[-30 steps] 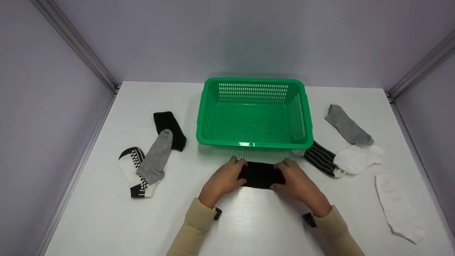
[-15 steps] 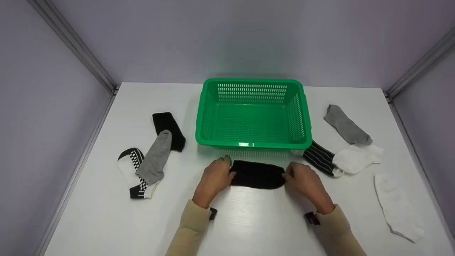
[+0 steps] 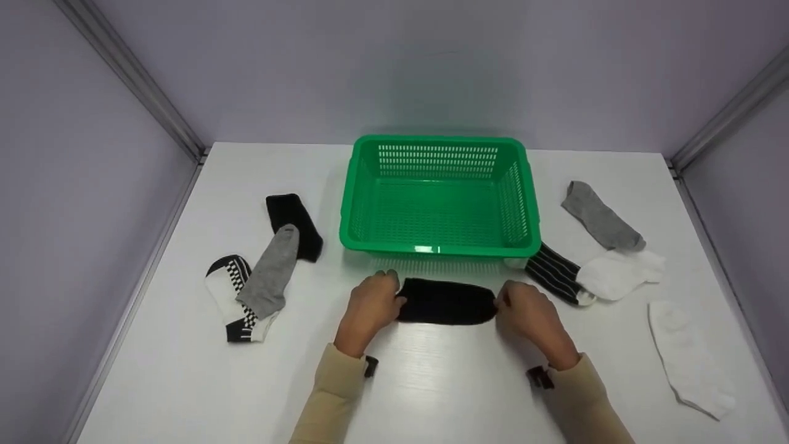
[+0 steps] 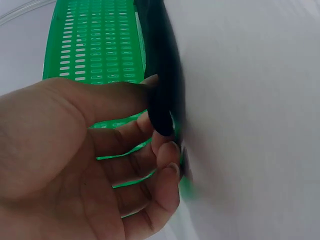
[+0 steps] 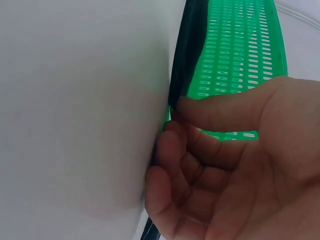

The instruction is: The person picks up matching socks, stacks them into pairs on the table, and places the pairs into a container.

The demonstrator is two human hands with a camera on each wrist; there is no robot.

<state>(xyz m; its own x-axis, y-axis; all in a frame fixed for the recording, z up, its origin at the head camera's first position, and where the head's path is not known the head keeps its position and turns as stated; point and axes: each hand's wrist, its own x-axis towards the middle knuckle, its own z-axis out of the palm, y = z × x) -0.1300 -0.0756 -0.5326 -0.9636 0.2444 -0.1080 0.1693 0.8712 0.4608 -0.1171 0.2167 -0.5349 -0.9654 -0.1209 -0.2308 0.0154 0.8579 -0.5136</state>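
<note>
A black sock (image 3: 447, 302) lies stretched flat from left to right in front of the green basket. My left hand (image 3: 372, 309) pinches its left end; in the left wrist view the thumb lies on top of the black fabric (image 4: 162, 65) with the fingers curled beneath. At the other end my right hand (image 3: 531, 317) pinches the rounded tip, and the right wrist view has the thumb and index finger meeting at the edge of the dark cloth (image 5: 189, 50).
The green basket (image 3: 441, 253) stands at the back middle. To the left lie a black sock (image 3: 288, 213), a grey sock (image 3: 269, 271) and a checkered sock (image 3: 222, 290). On the right are a striped sock (image 3: 553, 274), a grey sock (image 3: 601, 216) and white socks (image 3: 687, 364).
Both hands have moved apart, from gripping the black sock's sides closer in to pinching its two ends. The sock now lies longer and flatter. Over the last half second little has moved.
</note>
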